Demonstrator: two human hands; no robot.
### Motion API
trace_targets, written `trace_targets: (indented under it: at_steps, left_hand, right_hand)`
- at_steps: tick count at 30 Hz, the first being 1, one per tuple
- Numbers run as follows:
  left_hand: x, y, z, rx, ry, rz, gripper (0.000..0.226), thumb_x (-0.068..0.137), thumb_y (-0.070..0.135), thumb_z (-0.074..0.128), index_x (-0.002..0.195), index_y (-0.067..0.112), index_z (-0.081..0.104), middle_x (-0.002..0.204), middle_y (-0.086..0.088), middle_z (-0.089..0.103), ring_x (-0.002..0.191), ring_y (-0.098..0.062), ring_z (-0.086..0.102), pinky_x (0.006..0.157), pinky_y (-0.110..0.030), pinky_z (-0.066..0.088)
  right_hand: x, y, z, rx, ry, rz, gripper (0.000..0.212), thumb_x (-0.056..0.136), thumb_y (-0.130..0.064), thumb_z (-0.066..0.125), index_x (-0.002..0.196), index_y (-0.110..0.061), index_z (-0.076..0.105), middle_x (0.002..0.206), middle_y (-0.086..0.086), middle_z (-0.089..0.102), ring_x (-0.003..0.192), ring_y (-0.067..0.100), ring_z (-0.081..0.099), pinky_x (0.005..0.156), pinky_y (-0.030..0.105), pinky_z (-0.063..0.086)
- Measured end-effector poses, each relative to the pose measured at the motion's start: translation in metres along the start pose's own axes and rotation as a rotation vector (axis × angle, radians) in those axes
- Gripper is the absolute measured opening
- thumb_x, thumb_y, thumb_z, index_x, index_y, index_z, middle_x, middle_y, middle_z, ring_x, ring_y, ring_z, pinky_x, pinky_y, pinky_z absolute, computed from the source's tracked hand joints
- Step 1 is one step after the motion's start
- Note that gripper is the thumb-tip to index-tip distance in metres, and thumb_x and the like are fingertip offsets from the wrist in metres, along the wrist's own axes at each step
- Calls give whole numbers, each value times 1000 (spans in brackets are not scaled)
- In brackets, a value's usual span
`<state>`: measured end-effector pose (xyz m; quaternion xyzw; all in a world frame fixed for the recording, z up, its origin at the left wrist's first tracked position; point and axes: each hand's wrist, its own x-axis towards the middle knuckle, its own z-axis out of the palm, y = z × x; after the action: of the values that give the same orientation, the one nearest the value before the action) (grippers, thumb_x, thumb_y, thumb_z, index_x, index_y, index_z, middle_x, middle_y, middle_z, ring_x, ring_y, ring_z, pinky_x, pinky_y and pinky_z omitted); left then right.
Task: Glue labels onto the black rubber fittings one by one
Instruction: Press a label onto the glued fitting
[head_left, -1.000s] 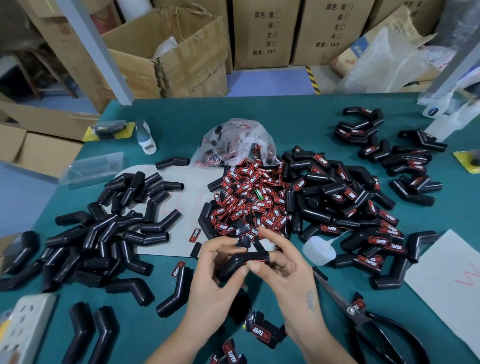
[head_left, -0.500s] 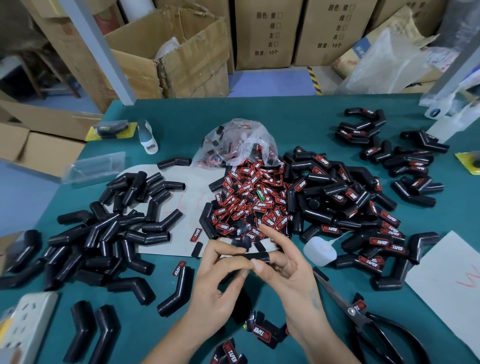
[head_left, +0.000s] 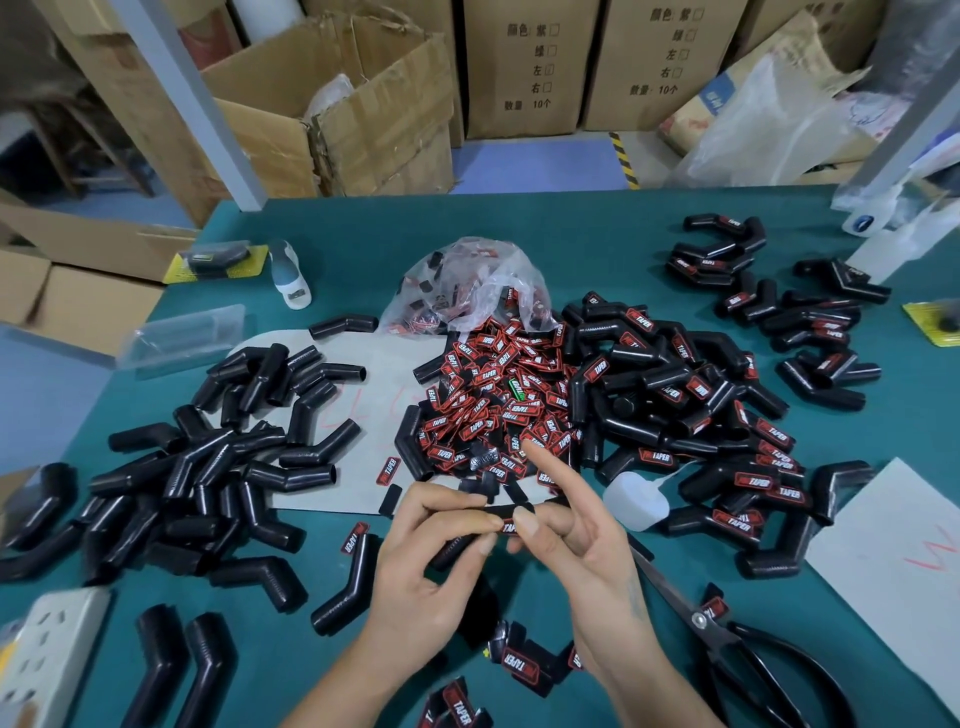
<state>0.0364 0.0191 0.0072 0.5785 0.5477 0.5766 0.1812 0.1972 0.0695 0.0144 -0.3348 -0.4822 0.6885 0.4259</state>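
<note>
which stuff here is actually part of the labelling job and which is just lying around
Part of the job:
- black rubber elbow fitting held in left hand and right hand
- heap of red-and-black labels
- pile of bare black fittings
- small translucent glue bottle

Lying about:
- black-handled scissors
- white power strip
- open cardboard box

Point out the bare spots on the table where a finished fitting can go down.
Bare green cloth lies along the far edge, beyond the label bag, and between the unlabelled pile and the power strip. The middle is crowded: loose labels, labelled fittings, glue bottle, scissors.
</note>
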Motion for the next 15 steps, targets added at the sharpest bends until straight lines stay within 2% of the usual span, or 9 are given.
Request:
trace_targets:
  at_steps: [10,15]
  left_hand:
    - [1,-1,0,-9,-6,-1,18,93,12,70,105,24,75,117,-2,60,110,-26,65,100,-29,49]
    - [4,0,-3,-24,-48,-62,15,95,17,68,106,26,73,118,0,60,113,-23,64,99,-26,48]
  right_hand:
    - [1,-2,0,-33,5,-7,51,99,-21,69,147,-36,58,79,6,70,82,11,67,85,17,51]
    - [2,-5,1,-105,20,11,48,99,-29,66,143,-43,59,79,7,74,78,8,66,76,13,47]
